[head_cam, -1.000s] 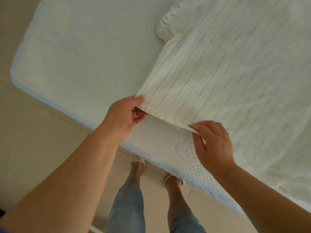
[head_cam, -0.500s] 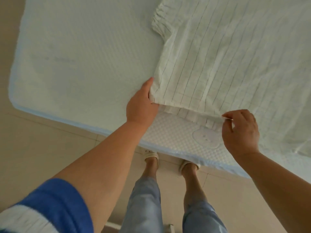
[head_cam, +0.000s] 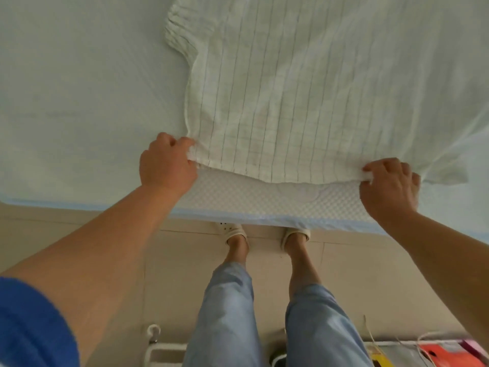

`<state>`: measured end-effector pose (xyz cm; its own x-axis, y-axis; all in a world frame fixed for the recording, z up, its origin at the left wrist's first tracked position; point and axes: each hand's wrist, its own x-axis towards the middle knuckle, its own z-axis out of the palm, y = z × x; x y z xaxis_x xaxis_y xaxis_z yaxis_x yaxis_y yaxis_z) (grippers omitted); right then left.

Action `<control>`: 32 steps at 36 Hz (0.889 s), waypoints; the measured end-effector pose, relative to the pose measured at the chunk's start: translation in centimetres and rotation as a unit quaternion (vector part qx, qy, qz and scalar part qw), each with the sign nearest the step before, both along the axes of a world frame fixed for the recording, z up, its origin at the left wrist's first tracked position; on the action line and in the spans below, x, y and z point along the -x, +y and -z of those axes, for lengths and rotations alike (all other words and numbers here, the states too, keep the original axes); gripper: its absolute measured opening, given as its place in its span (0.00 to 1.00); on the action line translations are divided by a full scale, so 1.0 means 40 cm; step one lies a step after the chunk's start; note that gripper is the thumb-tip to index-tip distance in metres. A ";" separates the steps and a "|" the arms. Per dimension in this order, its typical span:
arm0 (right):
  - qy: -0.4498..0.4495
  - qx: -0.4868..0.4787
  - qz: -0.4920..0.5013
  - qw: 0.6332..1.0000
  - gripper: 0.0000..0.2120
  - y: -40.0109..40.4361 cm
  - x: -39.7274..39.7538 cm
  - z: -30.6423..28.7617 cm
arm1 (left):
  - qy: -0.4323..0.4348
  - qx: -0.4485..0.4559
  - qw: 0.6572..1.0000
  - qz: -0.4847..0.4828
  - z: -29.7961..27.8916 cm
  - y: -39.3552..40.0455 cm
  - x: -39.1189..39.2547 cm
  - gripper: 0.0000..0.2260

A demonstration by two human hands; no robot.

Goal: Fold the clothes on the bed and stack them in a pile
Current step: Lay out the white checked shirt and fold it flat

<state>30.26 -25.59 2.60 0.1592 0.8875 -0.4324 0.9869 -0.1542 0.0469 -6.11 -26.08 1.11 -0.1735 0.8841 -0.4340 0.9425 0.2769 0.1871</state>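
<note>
A white garment with thin dark stripes lies spread over the bed, its gathered sleeve cuff pointing up left. My left hand grips the hem's left corner, fingers curled round the cloth. My right hand pinches the hem's right corner. The hem sags a little between the two hands, just above the mattress's near edge. The garment's top and right side run out of the frame.
The bed's pale blue trimmed edge runs across the middle of the view. Below it are a tiled floor, my legs in light jeans and sandals. A white rack and colourful items with cords sit at the bottom edge.
My hands have moved apart along the hem to its two corners, and both now hold the cloth. The view has swung so the bed edge runs level.
</note>
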 end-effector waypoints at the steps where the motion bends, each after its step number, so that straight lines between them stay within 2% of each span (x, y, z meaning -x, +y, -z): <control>1: -0.008 -0.004 0.009 1.000 0.13 -0.001 -0.023 -0.010 | 0.008 0.009 1.000 0.010 -0.013 0.001 -0.009 0.19; 4: -0.017 -0.012 0.056 0.998 0.10 -0.011 -0.088 -0.050 | -0.004 0.030 0.999 0.039 -0.066 -0.004 -0.066 0.22; 8: 0.004 -0.030 0.124 0.992 0.12 -0.022 -0.152 -0.100 | -0.085 0.092 0.989 0.077 -0.126 0.012 -0.191 0.19; 12: 0.052 -0.036 0.247 0.967 0.21 -0.019 -0.226 -0.114 | -0.141 0.162 0.969 0.126 -0.149 0.047 -0.342 0.17; 15: 0.084 -0.040 0.342 0.935 0.29 -0.011 -0.306 -0.098 | -0.146 0.151 0.963 0.168 -0.144 0.086 -0.470 0.18; 17: 0.099 -0.020 0.367 0.925 0.34 -0.007 -0.360 -0.074 | -0.140 0.138 0.963 0.186 -0.130 0.113 -0.556 0.21; 20: 0.143 0.018 0.328 0.934 0.38 0.004 -0.428 -0.027 | -0.136 0.120 0.963 0.199 -0.099 0.150 -0.680 0.25; 26: 0.152 0.027 0.202 0.967 0.37 0.027 -0.510 0.033 | -0.118 0.142 0.956 0.228 -0.051 0.192 -0.884 0.33; 29: 0.199 -0.026 0.163 0.966 0.30 0.022 -0.533 0.039 | -0.103 0.163 0.955 0.226 -0.037 0.197 -0.946 0.33; 32: 0.241 -0.094 0.139 0.956 0.18 0.017 -0.546 0.036 | -0.088 0.173 0.960 0.203 -0.030 0.208 -0.978 0.30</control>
<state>52.08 -24.93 1.16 0.2223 0.9095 -0.3513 0.8066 -0.3739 -0.4579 33.02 -17.76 2.30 0.2568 0.6619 -0.7042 0.9483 -0.0318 0.3159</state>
